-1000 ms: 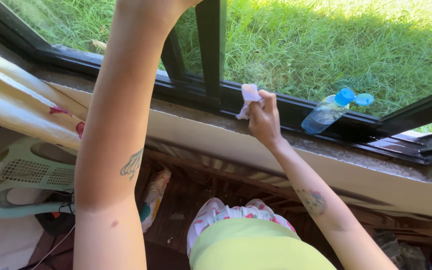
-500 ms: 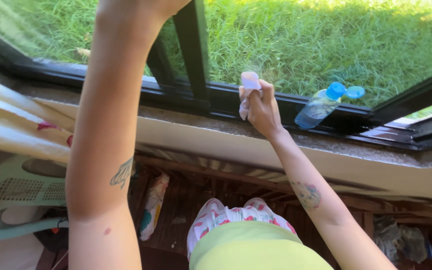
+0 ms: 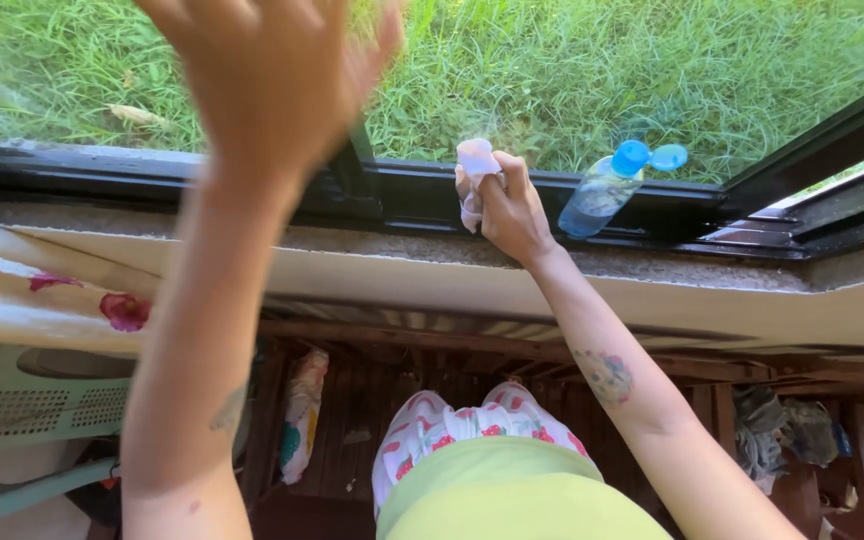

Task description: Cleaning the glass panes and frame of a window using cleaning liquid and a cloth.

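Pale pink cloth point(image 3: 475, 170): bunched small, pinched between thumb and fingers of the right hand point(image 3: 508, 208), pressed to the black window frame point(image 3: 592, 205) at mid scene, just left of the bottle. Bunching gives a firm pad that fits the narrow rail; judged a wiping grip.

Left hand point(image 3: 270, 75): raised high at near left, fingers spread and empty, blurred; it overlaps the upright bar of the frame, but whether it touches glass or bar cannot be told.

Bottle point(image 3: 607, 189): clear plastic with a blue flip cap standing open, leaning in the frame's track to the right of the cloth, kept within reach of the right hand.

Sill point(image 3: 712, 285): pale stone ledge below the frame, running left to right.

Grass point(image 3: 592, 70): green, far side, seen through the glass.

Curtain point(image 3: 42, 300): cream with red flowers, at left under the sill.

Chair point(image 3: 32, 420): pale green plastic, near left, on the floor.
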